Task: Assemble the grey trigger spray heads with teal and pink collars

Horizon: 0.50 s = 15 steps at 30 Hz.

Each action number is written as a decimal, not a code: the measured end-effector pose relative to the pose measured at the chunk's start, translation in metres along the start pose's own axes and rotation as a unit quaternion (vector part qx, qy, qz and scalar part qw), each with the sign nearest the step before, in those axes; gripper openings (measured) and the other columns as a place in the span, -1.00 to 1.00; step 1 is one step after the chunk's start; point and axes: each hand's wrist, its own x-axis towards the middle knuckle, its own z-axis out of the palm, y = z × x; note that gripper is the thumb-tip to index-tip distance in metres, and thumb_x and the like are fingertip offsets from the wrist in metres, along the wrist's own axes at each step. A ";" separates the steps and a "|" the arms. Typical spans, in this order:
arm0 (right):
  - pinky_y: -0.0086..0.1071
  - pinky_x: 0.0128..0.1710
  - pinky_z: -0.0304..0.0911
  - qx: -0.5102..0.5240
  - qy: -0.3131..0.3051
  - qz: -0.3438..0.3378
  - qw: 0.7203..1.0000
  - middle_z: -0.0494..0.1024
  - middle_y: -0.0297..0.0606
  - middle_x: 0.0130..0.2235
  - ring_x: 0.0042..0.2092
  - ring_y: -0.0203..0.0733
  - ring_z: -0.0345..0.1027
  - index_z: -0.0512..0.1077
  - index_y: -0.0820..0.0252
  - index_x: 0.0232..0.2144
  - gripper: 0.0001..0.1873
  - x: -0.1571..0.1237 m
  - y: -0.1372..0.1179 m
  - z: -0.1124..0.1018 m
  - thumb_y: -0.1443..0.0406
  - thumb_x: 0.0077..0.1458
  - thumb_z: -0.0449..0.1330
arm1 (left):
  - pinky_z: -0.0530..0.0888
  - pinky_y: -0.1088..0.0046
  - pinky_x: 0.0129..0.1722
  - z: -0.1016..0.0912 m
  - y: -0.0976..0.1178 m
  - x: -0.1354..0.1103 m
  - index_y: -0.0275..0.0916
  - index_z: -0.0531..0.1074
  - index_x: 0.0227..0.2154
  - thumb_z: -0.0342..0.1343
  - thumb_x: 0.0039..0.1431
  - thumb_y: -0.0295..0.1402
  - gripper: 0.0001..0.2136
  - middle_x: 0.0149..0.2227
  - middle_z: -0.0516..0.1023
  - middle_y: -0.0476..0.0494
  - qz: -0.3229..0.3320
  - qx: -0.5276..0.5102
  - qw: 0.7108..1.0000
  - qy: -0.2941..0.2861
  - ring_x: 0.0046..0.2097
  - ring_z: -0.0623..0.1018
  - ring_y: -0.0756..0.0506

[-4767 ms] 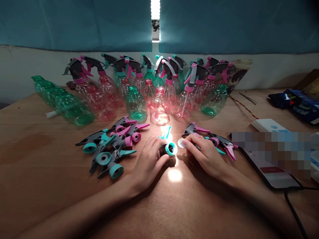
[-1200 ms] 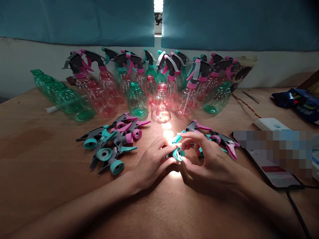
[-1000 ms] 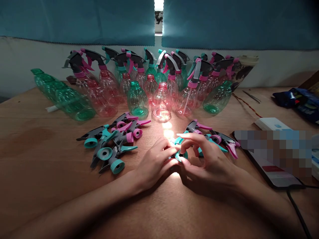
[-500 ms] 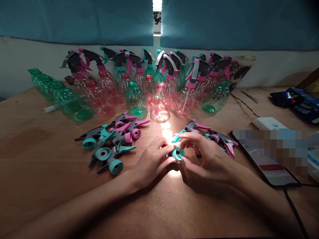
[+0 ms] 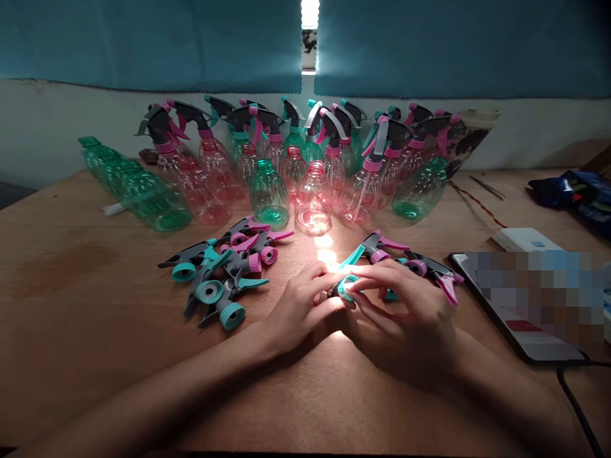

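Observation:
My left hand [image 5: 300,305] and my right hand [image 5: 405,308] meet at the middle of the wooden table [image 5: 71,299], both closed on one teal spray head [image 5: 347,283]. Its teal collar shows between my fingertips and its trigger points up and away. A bright spot of light falls on the table just below my fingers. A pile of loose spray heads [image 5: 222,273] with teal and pink collars lies left of my left hand. More loose spray heads [image 5: 420,267] lie just behind my right hand.
Several pink and green plastic bottles [image 5: 310,172], some capped with sprayers, stand in rows at the back. A stack of green bottles [image 5: 136,191] lies on its side at the left. A phone with a cable [image 5: 525,337] and a white box [image 5: 522,238] lie at the right.
Since 4.8 s ago my right hand came over to the spray head held in my left hand. In the last second the right fingers closed down over the teal collar.

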 end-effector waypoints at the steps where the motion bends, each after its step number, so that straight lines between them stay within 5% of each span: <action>1: -0.21 -0.21 0.39 -0.005 0.015 0.002 1.000 0.58 -0.26 -0.23 -0.24 -0.15 0.47 0.34 0.05 -0.07 -0.59 -0.001 -0.001 0.001 0.45 0.02 0.23 | 0.36 0.48 -0.30 0.000 0.000 0.000 -0.24 0.48 -0.18 0.05 0.25 -0.36 -0.84 -0.31 0.35 -0.04 -0.005 -0.001 1.000 0.004 -0.33 0.37 -0.02; 10: -0.41 -0.49 0.34 -0.015 -0.048 0.050 0.997 0.51 -0.28 -0.34 -0.40 -0.26 0.40 0.37 0.14 -0.21 -0.82 0.002 0.006 0.000 0.41 0.10 0.14 | 0.36 0.46 -0.29 0.006 0.001 -0.002 -0.21 0.39 -0.07 0.16 0.11 -0.44 -0.70 -0.31 0.38 -0.02 0.015 0.074 0.995 0.064 -0.31 0.38 -0.04; 15: -0.43 -0.54 0.30 -0.019 0.038 0.050 0.998 0.46 -0.34 -0.41 -0.46 -0.30 0.37 0.33 0.14 -0.23 -0.81 0.000 0.001 0.004 0.43 0.07 0.17 | 0.38 0.38 -0.20 0.003 0.009 -0.005 -0.29 0.38 -0.15 0.17 0.05 -0.47 -0.73 -0.26 0.46 -0.09 0.026 0.129 0.988 0.077 -0.23 0.40 -0.10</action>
